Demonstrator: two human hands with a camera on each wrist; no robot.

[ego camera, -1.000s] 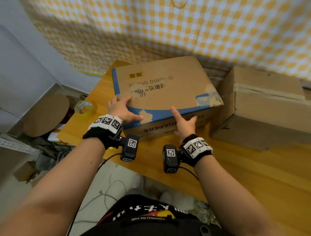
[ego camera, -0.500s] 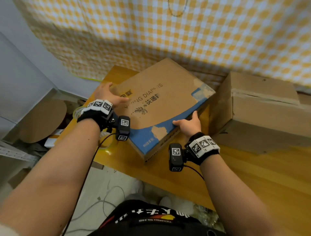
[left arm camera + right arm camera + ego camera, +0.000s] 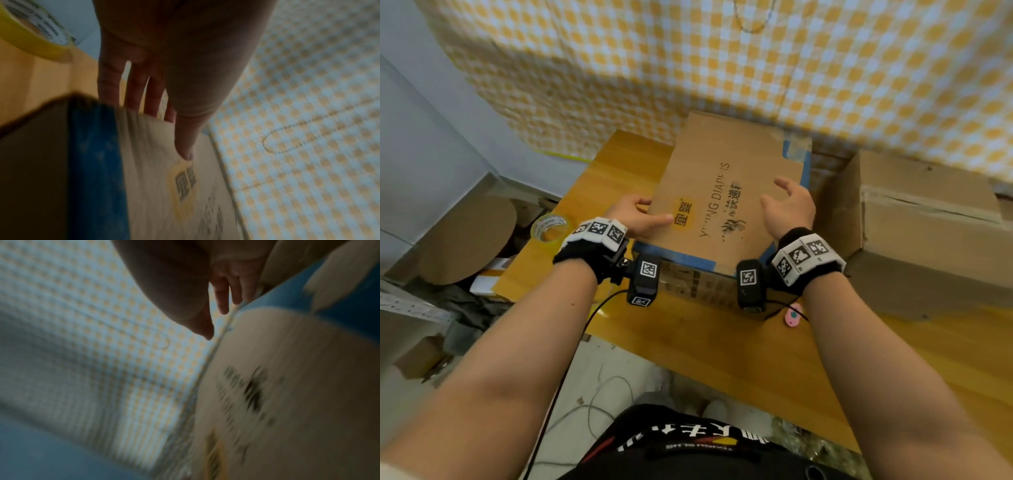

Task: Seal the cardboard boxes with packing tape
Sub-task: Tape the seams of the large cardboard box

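A flat cardboard diaper box [image 3: 722,171] with blue edging and black print lies on the wooden table [image 3: 722,346], its short end toward me. My left hand [image 3: 631,217] is at its near left corner. The fingers [image 3: 133,84] lie straight down the left side and the thumb [image 3: 185,142] rests flat on the top [image 3: 156,186]. My right hand [image 3: 787,205] hovers just over the top near the right edge, fingers [image 3: 224,293] loosely spread and holding nothing. A roll of clear yellowish packing tape [image 3: 549,228] sits on the table's left corner, beside my left wrist.
A larger plain cardboard box [image 3: 928,219] stands right of the diaper box, nearly touching it. A small pink object [image 3: 792,317] lies on the table under my right wrist. A checked curtain [image 3: 722,68] hangs close behind. Clutter and cables lie on the floor at left.
The diaper box has been turned about a quarter turn, so its short end faces me. My left hand moved to the near left corner. My right hand came off the edge and is over the top.
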